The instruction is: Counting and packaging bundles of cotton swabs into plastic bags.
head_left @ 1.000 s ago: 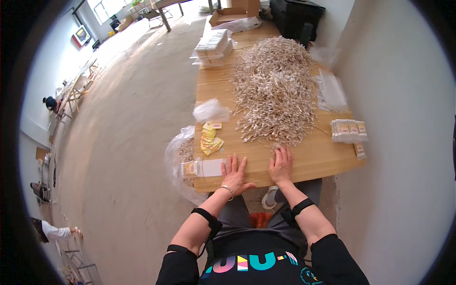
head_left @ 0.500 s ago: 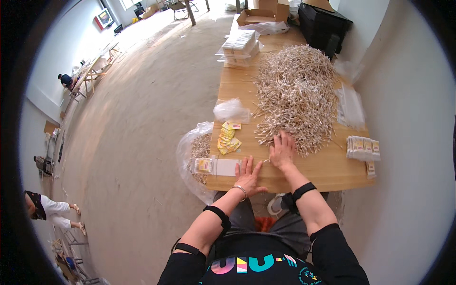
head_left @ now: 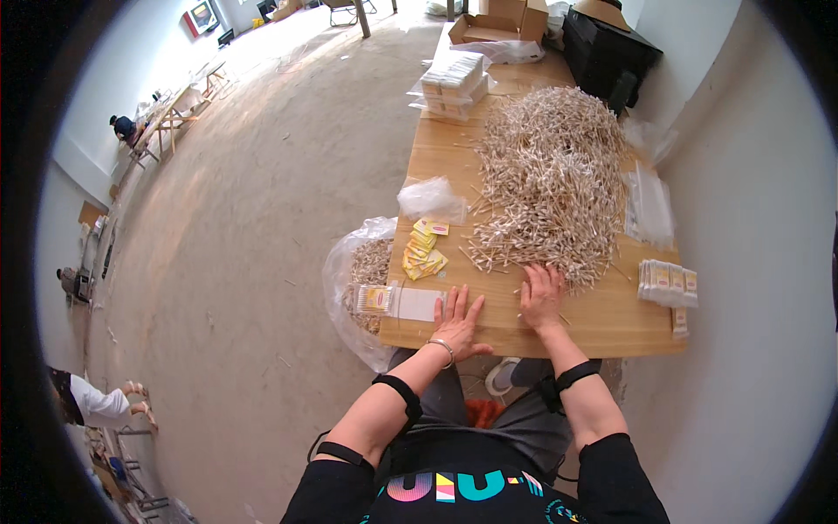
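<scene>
Resting flat, fingers spread, holding nothing: left hand (head_left: 458, 321) beside flat packet (head_left: 400, 302), right hand (head_left: 542, 297) at stick pile (head_left: 550, 179) edge.

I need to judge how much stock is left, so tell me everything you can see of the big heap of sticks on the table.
The heap of sticks is a broad, loose mound of thin pale sticks, wooden-looking, lying crisscross. It covers the middle of the wooden table, with strays scattered around it. The right hand rests flat on its near edge; the left hand lies apart on bare wood.
</scene>
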{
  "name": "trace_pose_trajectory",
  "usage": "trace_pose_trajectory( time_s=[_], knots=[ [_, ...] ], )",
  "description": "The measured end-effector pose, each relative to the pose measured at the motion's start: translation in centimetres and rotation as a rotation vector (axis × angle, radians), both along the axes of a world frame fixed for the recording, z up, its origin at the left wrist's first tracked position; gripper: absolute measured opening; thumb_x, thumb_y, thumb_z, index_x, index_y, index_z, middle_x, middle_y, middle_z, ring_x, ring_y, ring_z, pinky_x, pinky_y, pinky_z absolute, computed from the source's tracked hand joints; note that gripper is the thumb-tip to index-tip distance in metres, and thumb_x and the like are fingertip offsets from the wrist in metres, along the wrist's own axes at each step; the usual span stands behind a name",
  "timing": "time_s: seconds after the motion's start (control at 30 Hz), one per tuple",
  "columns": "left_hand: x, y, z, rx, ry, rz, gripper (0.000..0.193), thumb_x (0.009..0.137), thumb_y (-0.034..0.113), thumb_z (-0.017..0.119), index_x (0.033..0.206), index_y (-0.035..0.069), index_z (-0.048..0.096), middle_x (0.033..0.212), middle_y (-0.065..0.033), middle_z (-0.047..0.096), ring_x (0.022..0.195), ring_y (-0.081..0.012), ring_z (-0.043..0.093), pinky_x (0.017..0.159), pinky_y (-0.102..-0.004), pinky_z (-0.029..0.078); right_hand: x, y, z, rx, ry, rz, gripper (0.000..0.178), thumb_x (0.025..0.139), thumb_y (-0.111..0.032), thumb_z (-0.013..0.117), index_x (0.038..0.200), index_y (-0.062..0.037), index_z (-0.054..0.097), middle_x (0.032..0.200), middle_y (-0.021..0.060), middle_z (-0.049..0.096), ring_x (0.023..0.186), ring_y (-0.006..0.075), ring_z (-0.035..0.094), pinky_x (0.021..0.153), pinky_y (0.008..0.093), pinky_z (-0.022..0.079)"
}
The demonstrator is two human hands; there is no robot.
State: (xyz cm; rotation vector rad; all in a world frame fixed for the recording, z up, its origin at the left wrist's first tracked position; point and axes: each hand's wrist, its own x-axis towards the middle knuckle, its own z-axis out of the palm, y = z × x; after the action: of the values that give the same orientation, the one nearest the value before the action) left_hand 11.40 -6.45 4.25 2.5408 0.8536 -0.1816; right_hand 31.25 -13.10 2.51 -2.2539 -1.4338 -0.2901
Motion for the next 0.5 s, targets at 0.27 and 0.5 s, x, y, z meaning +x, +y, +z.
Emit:
trace_pose_trajectory(
  time_s=[0.27,0.5],
  knots=[
    [0.1,0.1,0.0,-0.033,-0.019,0.006,0.111,0.057,0.057,0.074,0.142,0.016,0.017,0.148,-0.0183,0.001,0.137,-0.0376,-0.005,0.107,-0.0534,-0.004,-3.0,6.0,2.6,-0.067,-0.034,0.07,0.045,0.076,-0.024,0.059,0.119,-0.0132,0.05,0.127,0.0038,0.044,0.121,0.0259,0.035,0.104,0.0435,0.024],
    [-0.3,0.1,0.4,-0.075,-0.131,0.071,0.113,0.058,0.049,0.078,0.141,0.012,0.011,0.146,-0.0224,0.004,0.136,-0.0394,0.0,0.108,-0.0519,-0.001,-5.0,4.1,1.2,-0.171,0.053,0.213,0.042,0.08,-0.022,0.056,0.12,-0.0124,0.048,0.125,0.0052,0.043,0.122,0.0258,0.034,0.105,0.0432,0.022]
  ],
)
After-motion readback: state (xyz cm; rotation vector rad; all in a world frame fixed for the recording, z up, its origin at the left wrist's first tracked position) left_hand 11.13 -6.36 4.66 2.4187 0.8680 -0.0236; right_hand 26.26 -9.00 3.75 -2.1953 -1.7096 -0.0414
